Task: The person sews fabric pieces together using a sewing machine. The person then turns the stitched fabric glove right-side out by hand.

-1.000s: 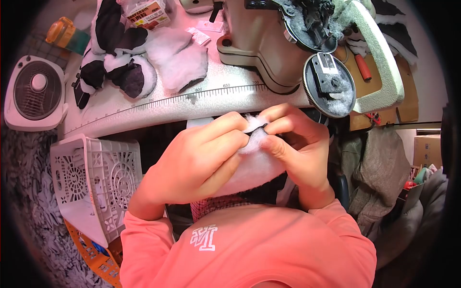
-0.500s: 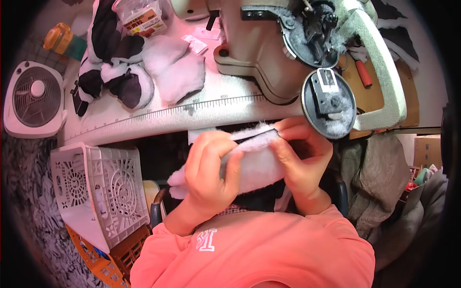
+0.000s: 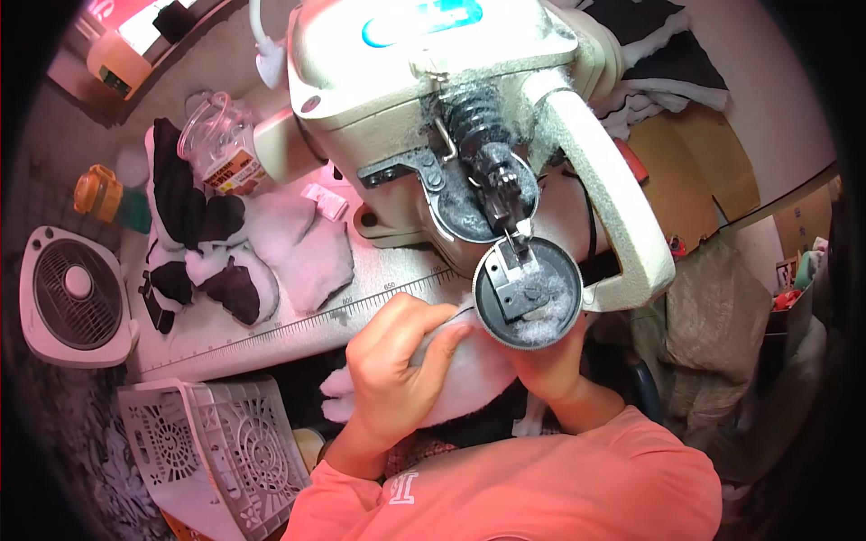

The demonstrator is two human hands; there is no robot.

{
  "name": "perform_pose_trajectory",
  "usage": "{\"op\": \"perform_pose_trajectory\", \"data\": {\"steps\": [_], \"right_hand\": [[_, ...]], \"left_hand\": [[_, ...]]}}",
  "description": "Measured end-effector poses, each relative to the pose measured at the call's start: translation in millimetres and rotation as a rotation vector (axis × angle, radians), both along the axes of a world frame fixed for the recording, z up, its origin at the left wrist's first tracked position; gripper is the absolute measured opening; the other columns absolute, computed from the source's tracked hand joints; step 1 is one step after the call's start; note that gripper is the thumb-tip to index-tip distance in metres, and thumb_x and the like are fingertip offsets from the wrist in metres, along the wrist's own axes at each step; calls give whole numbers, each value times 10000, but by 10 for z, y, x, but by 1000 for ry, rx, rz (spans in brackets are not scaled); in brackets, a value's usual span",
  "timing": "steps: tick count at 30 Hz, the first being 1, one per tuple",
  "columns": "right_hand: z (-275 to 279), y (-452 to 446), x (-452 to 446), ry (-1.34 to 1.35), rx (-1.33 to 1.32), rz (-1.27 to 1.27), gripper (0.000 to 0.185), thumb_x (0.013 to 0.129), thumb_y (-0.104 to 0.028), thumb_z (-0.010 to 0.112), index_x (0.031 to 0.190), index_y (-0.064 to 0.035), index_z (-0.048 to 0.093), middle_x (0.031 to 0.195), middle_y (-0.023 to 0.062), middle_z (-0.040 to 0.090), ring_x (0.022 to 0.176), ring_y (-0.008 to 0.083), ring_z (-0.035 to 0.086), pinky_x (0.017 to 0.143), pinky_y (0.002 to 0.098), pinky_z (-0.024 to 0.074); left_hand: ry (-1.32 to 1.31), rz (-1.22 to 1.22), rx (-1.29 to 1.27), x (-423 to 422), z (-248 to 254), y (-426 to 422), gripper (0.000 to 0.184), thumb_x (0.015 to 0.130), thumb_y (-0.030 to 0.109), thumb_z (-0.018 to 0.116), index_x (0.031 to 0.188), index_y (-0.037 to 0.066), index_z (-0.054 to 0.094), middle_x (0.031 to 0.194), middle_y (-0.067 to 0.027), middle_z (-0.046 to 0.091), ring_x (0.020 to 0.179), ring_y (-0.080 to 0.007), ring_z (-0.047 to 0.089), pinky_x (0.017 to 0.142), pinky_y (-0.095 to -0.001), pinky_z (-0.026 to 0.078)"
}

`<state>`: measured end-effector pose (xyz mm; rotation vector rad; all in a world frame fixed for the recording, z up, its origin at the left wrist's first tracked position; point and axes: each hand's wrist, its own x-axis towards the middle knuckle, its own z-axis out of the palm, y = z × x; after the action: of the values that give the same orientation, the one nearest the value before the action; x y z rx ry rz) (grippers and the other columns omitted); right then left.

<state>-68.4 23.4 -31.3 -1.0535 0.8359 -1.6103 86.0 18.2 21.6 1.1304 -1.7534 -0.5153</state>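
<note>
Head view is showing the left hand (image 3: 390,365) pinching the edge of a white fleece piece (image 3: 478,383), thumb and forefinger clamping on it. That piece is hanging between the two hands, just in front of the white table (image 3: 234,352), its right end passing behind the sewing machine's round disc (image 3: 485,316). Behind the disc the right hand (image 3: 552,368) is reaching up from below; the disc is hiding its fingertips, so whether they are gripping cannot be told. Loose pale lint (image 3: 539,332) is lying on the disc's face, inside its toothed rim.

Farther back, a clear plastic jar (image 3: 216,135) with an orange-and-white label is standing beside the machine (image 3: 347,77); what it is holding cannot be made out. An orange-capped bottle (image 3: 101,197) is standing at the far left, its teal lower part hiding any contents. Dark-and-white fleece pieces (image 3: 242,293) are lying heaped on the table. Below the table's front edge, a white lattice crate (image 3: 171,496) is sitting at the person's left, its inside hard to read.
</note>
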Motion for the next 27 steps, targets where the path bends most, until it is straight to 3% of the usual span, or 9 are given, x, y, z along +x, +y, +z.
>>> {"op": "perform_pose_trajectory", "data": {"steps": [5,8,9,10,12,13,14,16,27], "right_hand": [[-158,-104,-198,-238,206,237,413,821,-31,753,1191,35,581,1183,97,618,1090,165,589,923,306,481],[73,-453,-260,580,-376,41,321,857,-167,748,1110,-13,625,1088,86,573,973,172,610,876,296,501],[-21,-580,-210,337,-267,103,151,779,-47,783,887,-14,683,1004,60,555,881,166,605,836,286,493],[-83,-696,-115,337,-267,102,151,779,-47,783,887,-14,683,1004,60,555,881,166,605,836,286,493],[-121,-874,69,340,-319,-306,160,707,78,779,785,-23,684,1041,76,579,883,179,622,810,268,500],[-45,-885,58,463,-509,-328,256,636,160,771,809,-15,702,1143,124,588,977,209,640,858,260,511],[2,-865,73,462,-507,-328,256,636,160,771,809,-15,702,1143,124,588,977,209,640,858,260,511],[53,-835,107,-194,-238,-18,245,634,146,761,836,17,709,1193,173,587,1065,256,640,921,301,526],[117,-1035,-40,-62,-228,83,173,687,40,759,849,-5,719,1053,116,582,968,218,594,871,300,477]], "left_hand": [[-23,0,-96,-42,86,-109,171,743,-50,764,896,-16,696,712,-93,589,598,-199,569,537,-296,451],[-17,35,-169,-64,148,-204,206,725,-70,766,916,-19,708,720,-93,598,602,-194,572,545,-289,457],[-49,81,-246,-58,182,-238,208,723,-75,766,917,-22,711,724,-93,598,608,-192,576,549,-288,460],[-80,127,-324,-49,210,-252,210,721,-79,766,917,-25,713,727,-94,598,615,-190,581,554,-288,463],[-95,158,-332,-17,257,-253,217,719,-78,771,924,-30,719,739,-93,602,627,-187,585,564,-285,466],[-93,164,-373,-1,278,-268,219,719,-76,773,926,-28,722,748,-92,609,632,-186,587,570,-282,469],[-91,170,-414,16,299,-275,220,719,-74,776,927,-26,725,758,-90,616,637,-185,590,576,-280,473],[-108,157,-410,37,342,-277,226,717,-75,778,932,-23,728,769,-84,628,648,-181,598,584,-281,481],[-116,67,-421,-18,371,-349,235,711,-79,783,932,-25,726,809,-94,668,687,-185,626,616,-286,516]]}}
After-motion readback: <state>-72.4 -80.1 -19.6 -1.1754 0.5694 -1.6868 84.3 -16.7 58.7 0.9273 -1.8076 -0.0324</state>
